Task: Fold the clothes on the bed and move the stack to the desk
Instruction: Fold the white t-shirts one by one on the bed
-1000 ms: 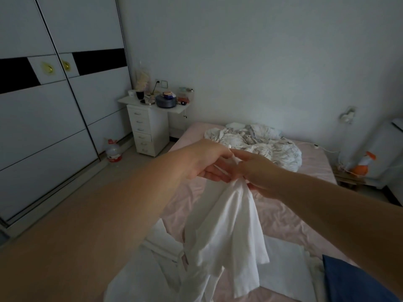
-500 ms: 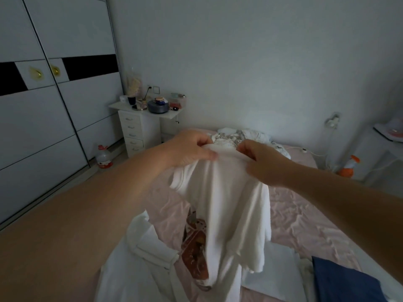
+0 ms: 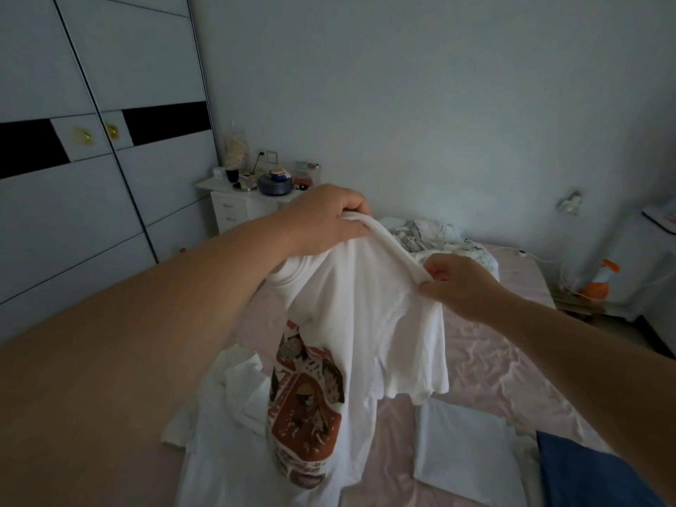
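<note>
I hold a white T-shirt (image 3: 369,316) with a red-brown print up over the pink bed (image 3: 519,356). My left hand (image 3: 325,217) grips its upper edge at the top left. Lower and to the right, my right hand (image 3: 457,283) pinches the same edge. The shirt hangs down between them, its hem near the mattress. A folded white garment (image 3: 464,448) lies flat on the bed at the right, a dark blue garment (image 3: 589,473) beside it. More loose white clothes (image 3: 234,389) lie under the hanging shirt at the left.
A rumpled patterned blanket (image 3: 446,239) is heaped at the head of the bed. A white drawer unit (image 3: 234,206) with small items on top stands by the wall. Sliding wardrobe doors (image 3: 91,177) fill the left side. An orange and white object (image 3: 600,283) sits at the right.
My hands have moved apart along the shirt's upper edge, spreading it open. The printed side has come into sight, and my view has shifted left and closer.
</note>
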